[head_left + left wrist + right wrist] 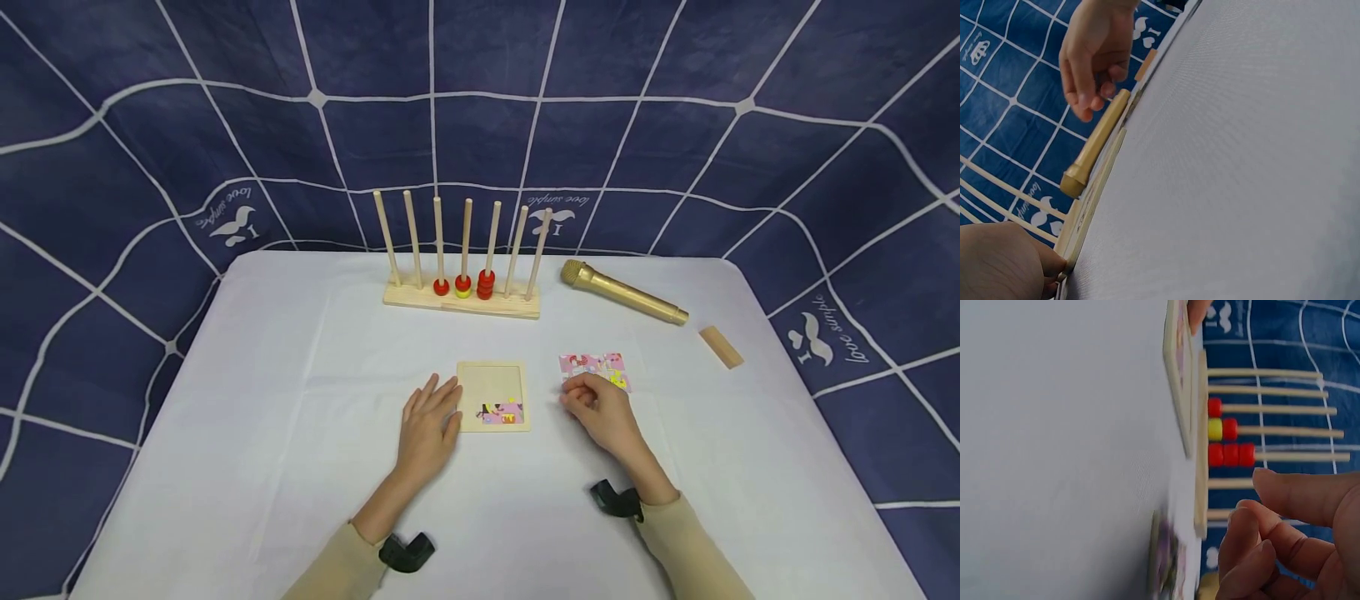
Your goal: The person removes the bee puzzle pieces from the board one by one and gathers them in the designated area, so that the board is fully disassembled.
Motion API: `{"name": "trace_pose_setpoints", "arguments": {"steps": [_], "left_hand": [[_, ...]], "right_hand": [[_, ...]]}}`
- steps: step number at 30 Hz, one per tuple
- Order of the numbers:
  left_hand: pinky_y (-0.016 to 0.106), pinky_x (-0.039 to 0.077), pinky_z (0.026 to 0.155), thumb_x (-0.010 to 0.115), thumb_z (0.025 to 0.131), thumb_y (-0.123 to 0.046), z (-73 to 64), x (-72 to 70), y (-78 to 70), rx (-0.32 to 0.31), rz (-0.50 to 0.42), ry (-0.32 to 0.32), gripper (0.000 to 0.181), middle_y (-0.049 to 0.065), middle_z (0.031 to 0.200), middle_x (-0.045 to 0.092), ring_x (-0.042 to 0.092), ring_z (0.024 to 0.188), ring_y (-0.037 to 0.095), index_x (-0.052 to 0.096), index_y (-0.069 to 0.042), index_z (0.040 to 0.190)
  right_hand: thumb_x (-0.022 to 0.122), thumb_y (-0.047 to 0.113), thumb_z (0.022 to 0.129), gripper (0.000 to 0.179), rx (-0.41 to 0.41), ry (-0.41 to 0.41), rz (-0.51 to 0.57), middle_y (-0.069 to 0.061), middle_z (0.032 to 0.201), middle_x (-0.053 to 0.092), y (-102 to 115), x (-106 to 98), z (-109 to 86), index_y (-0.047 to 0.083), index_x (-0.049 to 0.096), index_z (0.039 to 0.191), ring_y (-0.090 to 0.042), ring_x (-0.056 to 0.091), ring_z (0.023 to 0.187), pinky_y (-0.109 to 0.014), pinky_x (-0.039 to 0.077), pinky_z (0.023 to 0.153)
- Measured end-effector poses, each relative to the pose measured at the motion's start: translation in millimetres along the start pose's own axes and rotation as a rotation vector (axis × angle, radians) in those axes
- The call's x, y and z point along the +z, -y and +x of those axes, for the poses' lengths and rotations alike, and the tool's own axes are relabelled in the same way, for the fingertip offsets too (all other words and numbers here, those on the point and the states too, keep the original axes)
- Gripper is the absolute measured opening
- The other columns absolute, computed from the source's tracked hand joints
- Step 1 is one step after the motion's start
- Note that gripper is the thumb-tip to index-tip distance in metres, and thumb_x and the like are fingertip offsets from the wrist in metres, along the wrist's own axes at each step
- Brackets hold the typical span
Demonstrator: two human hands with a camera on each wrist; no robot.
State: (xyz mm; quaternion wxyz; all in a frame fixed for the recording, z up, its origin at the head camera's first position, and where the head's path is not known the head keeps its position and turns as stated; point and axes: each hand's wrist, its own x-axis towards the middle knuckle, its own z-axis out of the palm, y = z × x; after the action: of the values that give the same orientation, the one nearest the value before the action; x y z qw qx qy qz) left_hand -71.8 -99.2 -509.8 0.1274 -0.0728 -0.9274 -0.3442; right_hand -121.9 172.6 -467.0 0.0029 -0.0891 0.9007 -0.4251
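Note:
A square wooden puzzle tray (483, 379) lies flat, with a few joined pink and yellow pieces (504, 413) in its lower right corner. My left hand (429, 429) rests at the tray's left edge, fingers extended and thumb against the rim. To the right of the tray, my right hand (603, 412) is raised over the near side of some loose pink puzzle pieces (600, 362) and partly hides them. Its fingers are loosely bent; in the right wrist view a gap shows between the thumb (1297, 494) and the fingertips, with nothing in it.
At the back stands a wooden rack (461, 305) with several upright pegs and red and yellow beads. A gold microphone (626, 293) lies to its right, then a small flat wooden block (722, 347). Blue grid-patterned cloth (480, 142) hangs behind the white table.

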Motion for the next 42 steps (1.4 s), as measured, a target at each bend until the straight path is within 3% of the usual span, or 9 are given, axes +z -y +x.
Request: {"name": "trace_pose_setpoints", "arguments": {"steps": [10,16,26,42], "left_hand": [[0.059,0.025,0.114,0.067,0.088,-0.006,-0.3,-0.4,-2.8,0.007,-0.001,0.0,0.037,0.011,0.139,0.058,0.04,0.14,0.037,0.064,0.001,0.124],[0.059,0.025,0.114,0.067,0.089,-0.007,-0.1,-1.5,-3.4,0.004,0.005,0.01,0.037,0.011,0.139,0.058,0.039,0.141,0.037,0.064,0.001,0.125],[0.059,0.026,0.114,0.067,0.089,-0.008,-0.7,-0.3,-2.1,0.008,0.014,0.007,0.037,0.01,0.139,0.058,0.04,0.14,0.036,0.064,0.0,0.125],[0.059,0.026,0.114,0.066,0.089,-0.008,0.6,-1.5,0.0,0.011,0.022,0.004,0.037,0.011,0.139,0.058,0.04,0.14,0.037,0.064,0.001,0.124]], "right_hand": [[0.077,0.006,0.081,0.015,-0.131,0.121,0.016,0.0,0.077,0.061,34.8,31.2,12.4,0.003,0.07,0.095,-0.008,0.051,0.066,-0.019,0.041,0.059],[0.079,0.005,0.078,0.021,-0.148,0.171,0.028,-0.002,0.081,0.062,45.7,48.3,15.5,0.003,0.07,0.097,-0.007,0.053,0.068,-0.018,0.043,0.06],[0.08,0.002,0.075,0.023,-0.134,0.222,-0.01,-0.003,0.079,0.06,41.6,66.9,12.0,0.001,0.07,0.095,-0.005,0.051,0.065,-0.017,0.043,0.057],[0.083,0.001,0.071,0.023,-0.111,0.234,-0.051,0.0,0.075,0.054,41.1,72.2,13.9,0.006,0.067,0.088,-0.007,0.048,0.064,-0.018,0.04,0.058]]}}
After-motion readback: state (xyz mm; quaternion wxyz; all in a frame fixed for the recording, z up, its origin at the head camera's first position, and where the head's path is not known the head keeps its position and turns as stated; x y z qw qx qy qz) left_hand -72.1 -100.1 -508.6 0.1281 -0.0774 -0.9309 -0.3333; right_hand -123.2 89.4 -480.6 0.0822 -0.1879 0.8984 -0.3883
